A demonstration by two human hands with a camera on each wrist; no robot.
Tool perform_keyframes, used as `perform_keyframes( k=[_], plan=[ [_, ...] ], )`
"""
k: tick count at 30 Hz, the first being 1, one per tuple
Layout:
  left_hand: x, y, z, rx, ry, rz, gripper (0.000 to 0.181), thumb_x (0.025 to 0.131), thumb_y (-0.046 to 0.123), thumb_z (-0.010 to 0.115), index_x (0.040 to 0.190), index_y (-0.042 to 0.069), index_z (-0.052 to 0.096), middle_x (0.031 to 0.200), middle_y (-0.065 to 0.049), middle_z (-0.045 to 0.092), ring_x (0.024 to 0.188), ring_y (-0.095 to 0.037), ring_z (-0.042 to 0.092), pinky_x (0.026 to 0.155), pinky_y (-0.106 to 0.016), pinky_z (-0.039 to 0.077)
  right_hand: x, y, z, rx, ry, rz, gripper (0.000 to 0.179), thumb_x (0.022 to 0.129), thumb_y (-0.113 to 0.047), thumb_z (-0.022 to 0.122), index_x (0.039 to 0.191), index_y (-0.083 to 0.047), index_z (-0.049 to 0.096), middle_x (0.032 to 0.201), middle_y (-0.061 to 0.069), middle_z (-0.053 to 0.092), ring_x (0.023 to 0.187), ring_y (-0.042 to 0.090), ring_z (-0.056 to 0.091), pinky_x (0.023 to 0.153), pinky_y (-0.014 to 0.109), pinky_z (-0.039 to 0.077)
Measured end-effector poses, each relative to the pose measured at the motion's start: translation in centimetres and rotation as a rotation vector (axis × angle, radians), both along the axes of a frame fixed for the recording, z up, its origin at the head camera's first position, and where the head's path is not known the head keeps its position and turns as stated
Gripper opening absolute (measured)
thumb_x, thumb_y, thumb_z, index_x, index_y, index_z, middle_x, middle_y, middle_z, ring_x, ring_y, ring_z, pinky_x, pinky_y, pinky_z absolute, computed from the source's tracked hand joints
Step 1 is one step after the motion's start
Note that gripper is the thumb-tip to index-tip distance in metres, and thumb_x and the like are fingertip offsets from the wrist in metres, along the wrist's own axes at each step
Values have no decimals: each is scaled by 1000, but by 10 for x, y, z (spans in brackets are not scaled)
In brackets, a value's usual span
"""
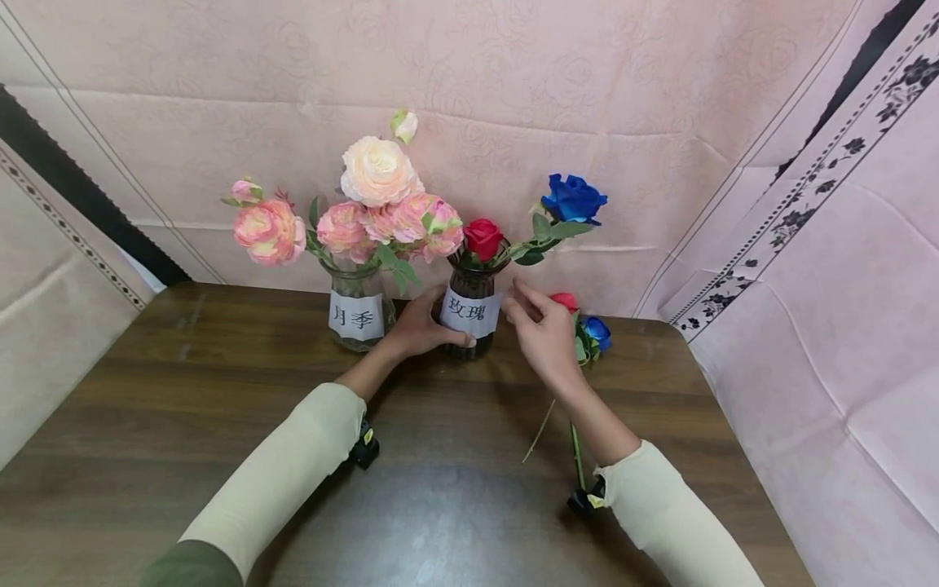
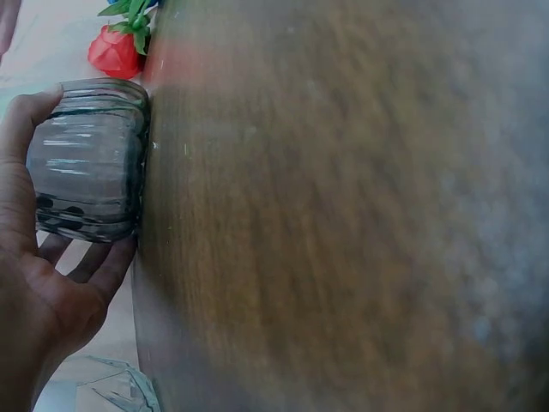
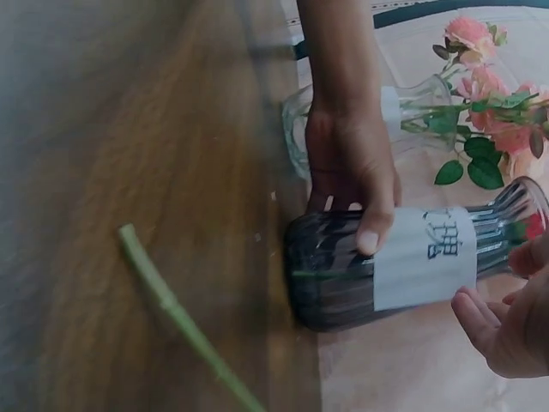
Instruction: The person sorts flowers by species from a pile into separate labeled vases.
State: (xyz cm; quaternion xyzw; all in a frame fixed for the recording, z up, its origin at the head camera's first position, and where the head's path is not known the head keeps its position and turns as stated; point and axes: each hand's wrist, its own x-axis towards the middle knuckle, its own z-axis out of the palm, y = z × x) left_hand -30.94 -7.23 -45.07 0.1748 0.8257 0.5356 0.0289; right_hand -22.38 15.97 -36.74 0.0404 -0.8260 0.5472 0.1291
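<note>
A dark glass vase (image 1: 473, 284) with a white paper label (image 1: 469, 313) holds a red rose (image 1: 483, 239) and a blue rose (image 1: 575, 198) leaning right. My left hand (image 1: 423, 326) grips the vase's lower part from the left, its thumb across the front. Beside the vase's right side is my right hand (image 1: 546, 336), fingers loosely bent with nothing seen between them. In the right wrist view its fingertips (image 3: 467, 300) are close to the label's edge; contact cannot be told.
Left of the dark vase stands a clear labelled vase (image 1: 357, 284) of pink and cream flowers (image 1: 377, 171). Another red rose (image 1: 564, 301) and blue rose (image 1: 597, 332) lie on the wooden table (image 1: 440, 489), stems toward the front. A pink cloth (image 1: 660, 81) hangs behind.
</note>
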Motion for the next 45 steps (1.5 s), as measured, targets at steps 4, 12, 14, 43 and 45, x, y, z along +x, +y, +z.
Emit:
perform_keyframes(
  k=[4, 12, 14, 43, 45],
  plan=[
    [-1, 1, 1, -14, -8, 3, 107, 79, 35, 103, 169, 16, 48, 155, -12, 67, 141, -36, 66, 123, -58, 51, 4, 12, -8, -55, -32, 7, 39, 110, -17, 72, 146, -2, 74, 129, 21, 83, 102, 29, 86, 91, 33, 69],
    [1, 0, 3, -26, -12, 12, 113, 78, 34, 103, 172, 18, 43, 161, -13, 63, 149, -36, 60, 129, -58, 45, 14, 38, -20, -137, -125, 54, 26, 113, -11, 67, 133, 2, 79, 112, 23, 82, 87, 15, 82, 82, 31, 70],
    [1, 0, 2, -29, -18, 20, 112, 78, 35, 103, 171, 18, 44, 162, -12, 62, 151, -36, 59, 130, -58, 44, 17, 44, -23, -147, -147, 64, 26, 113, -11, 67, 132, 3, 79, 110, 20, 82, 87, 17, 83, 81, 30, 70],
    [3, 9, 4, 56, -19, -5, 102, 76, 30, 106, 162, 19, 51, 158, -7, 64, 150, -31, 58, 133, -56, 41, 53, 108, -54, -199, -564, 94, 32, 109, -6, 68, 130, 18, 69, 94, 11, 85, 78, 17, 84, 76, 34, 71],
    [2, 9, 3, 51, -7, -9, 102, 76, 28, 106, 161, 19, 51, 158, -7, 64, 150, -31, 58, 133, -55, 40, 54, 110, -56, -230, -590, 94, 32, 110, -6, 68, 131, 17, 69, 95, 11, 85, 80, 18, 85, 77, 34, 71]
  ],
)
